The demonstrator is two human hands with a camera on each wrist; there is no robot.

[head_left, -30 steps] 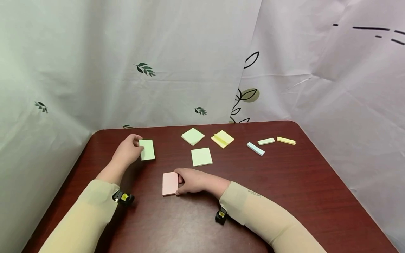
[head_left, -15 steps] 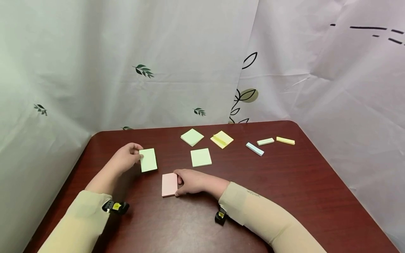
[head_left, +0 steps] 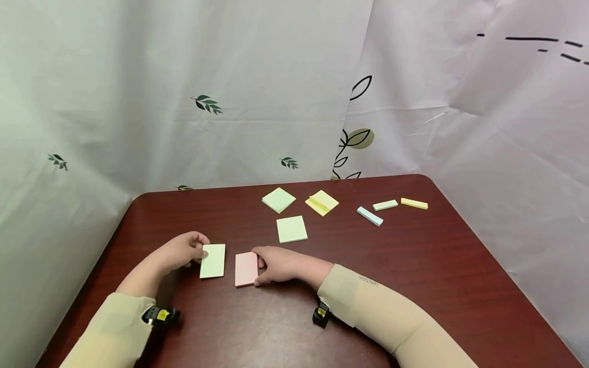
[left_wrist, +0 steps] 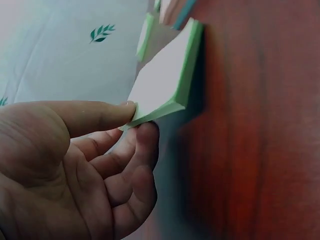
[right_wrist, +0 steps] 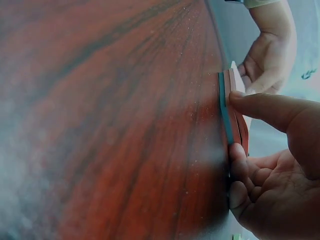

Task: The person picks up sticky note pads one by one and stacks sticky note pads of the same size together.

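My left hand (head_left: pixel 179 251) pinches a light green sticky note pad (head_left: pixel 213 260) by its left edge, between thumb and fingers. In the left wrist view this pad (left_wrist: pixel 162 75) appears raised, with a dark shadow beside it on the table. Just to its right, my right hand (head_left: pixel 278 264) holds the right edge of a pink sticky note pad (head_left: pixel 246 269) lying on the table. From the right wrist, a blue layer (right_wrist: pixel 225 107) shows beneath the pink one, and the thumb and fingers sit along the stack's edge. A narrow gap separates the green and pink pads.
Further back on the brown table (head_left: pixel 276 317) lie a pale green pad (head_left: pixel 292 229), a green pad (head_left: pixel 278 200) and a yellow pad (head_left: pixel 322 203). Narrow strip pads in blue (head_left: pixel 370 216), pale green (head_left: pixel 385 205) and yellow (head_left: pixel 414 203) lie back right. A white curtain (head_left: pixel 253 92) hangs behind.
My left hand has brought the green pad toward the table's front, from the back left to beside the pink pad. The right hand and pink pad have stayed in place.
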